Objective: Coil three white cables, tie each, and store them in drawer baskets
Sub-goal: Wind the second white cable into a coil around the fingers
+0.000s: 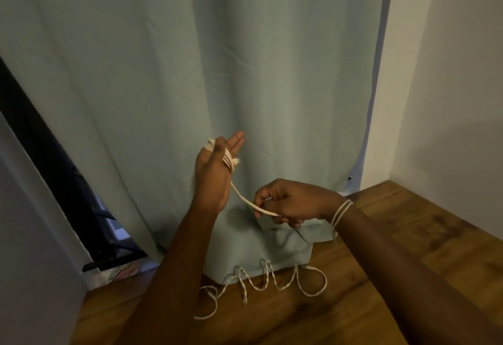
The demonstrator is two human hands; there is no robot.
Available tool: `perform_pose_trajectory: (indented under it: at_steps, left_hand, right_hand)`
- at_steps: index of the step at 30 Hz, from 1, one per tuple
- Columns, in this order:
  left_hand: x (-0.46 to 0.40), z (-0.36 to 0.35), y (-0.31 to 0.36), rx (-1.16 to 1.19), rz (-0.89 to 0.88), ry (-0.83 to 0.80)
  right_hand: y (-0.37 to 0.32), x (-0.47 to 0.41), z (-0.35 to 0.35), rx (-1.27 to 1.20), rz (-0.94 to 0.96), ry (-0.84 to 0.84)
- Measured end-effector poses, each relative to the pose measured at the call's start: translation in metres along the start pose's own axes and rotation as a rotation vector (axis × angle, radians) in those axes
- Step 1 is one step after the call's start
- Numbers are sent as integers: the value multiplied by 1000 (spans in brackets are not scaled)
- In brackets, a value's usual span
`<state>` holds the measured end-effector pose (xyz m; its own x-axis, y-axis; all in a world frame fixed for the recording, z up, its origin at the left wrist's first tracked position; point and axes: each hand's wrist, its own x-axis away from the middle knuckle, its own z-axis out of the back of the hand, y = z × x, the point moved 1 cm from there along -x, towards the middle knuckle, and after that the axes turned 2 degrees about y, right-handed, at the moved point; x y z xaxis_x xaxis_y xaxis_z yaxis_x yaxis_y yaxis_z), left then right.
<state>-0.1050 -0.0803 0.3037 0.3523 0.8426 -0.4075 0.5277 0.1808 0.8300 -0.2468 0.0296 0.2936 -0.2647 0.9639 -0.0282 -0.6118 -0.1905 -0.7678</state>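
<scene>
A pale green fabric curtain (245, 72) fills most of the frame, hanging down to a brown wood-grain floor (408, 276) along the bottom and lower right, where its hem bunches up. A plain white wall (449, 86) stands at the right edge, and a dark window frame (54, 181) slants through the lower left.

At centre frame the left hand (215, 170) is held upright with straight fingers, serving as a form: several turns of a white braided cable (245, 199) sit wound around the palm and fingers. From there a single strand runs down and right to the right hand (288, 203), whose grip is curled round the cable, pinching it (taut enough, I judge, to lay the next turn neatly).

A thin white cord (341, 212) is wrapped around the right wrist, probably kept there as a tie. Another loose white twisted cable (261, 284) lies in wavy loops on the floor at the curtain hem, bottom centre, seemingly awaiting coiling. No drawer baskets are in view.
</scene>
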Motion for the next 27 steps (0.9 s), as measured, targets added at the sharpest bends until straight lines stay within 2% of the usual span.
perform_pose_trajectory:
  at_steps: [2,5,9,11,14,17,20,23,25,27]
  left_hand:
    - [5,3,-8,-289,-70,-104]
    - [15,10,-19,-490,27,-281]
    - [29,-5,-18,-126,207,-528]
    - [34,-19,-13,22,204,-568]
    - [36,-29,-11,104,166,-512]
    - [32,-26,-12,52,188,-305]
    - [30,-30,-16,-58,193,-95]
    - [34,-43,-19,-329,126,78]
    - [31,-49,-21,-426,89,110]
    - [28,-52,-25,-453,152,17]
  right_hand:
    - [-12,4,5,18,67,88]
    - [-24,10,32,-45,204,287]
    - [-23,-2,47,144,356,567]
    - [-14,-10,42,94,389,648]
    - [-8,-11,22,-207,323,685]
    - [-5,-9,1,-365,221,788]
    - [-1,-16,-12,-282,268,915]
    - [9,-16,-12,-115,240,1103]
    - [14,-10,-8,-15,225,1158]
    - [20,-4,-1,1,197,1179]
